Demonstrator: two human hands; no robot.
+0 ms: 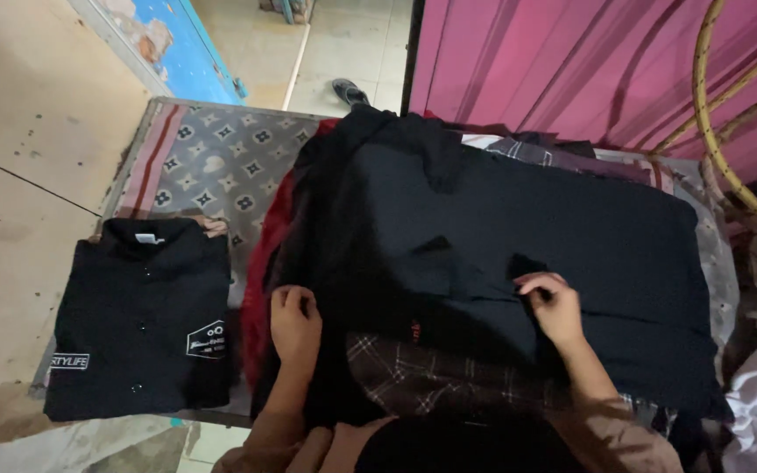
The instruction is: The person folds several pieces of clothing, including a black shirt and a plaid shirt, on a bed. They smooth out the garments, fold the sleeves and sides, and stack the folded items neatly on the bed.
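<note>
Two bare hands rest on a large black cloth garment [519,236] that lies spread flat on top of a heap of clothes. The left hand [295,320] sits at the garment's near left edge, its fingers curled down and pinching the dark fabric there. The right hand [554,307] lies further right on the same garment, its fingers bent and its fingertips gathered on a small fold of the black cloth, so both hands are closed on the fabric rather than spread open. Under the garment, just in front of the person, a dark plaid checked cloth [431,377] shows between the two forearms, and a red piece of clothing [265,263] pokes out along the left side of the heap. The heap sits on a grey patterned mat with flower-like motifs and a red striped border [212,158]. Well to the left of the hands, apart from the heap, a folded black collared shirt with small white printed marks [142,320] lies flat at the mat's near left corner. Behind the heap hangs a pink pleated curtain [571,61], with a yellow hoop-like ring [711,131] at the far right.
</note>
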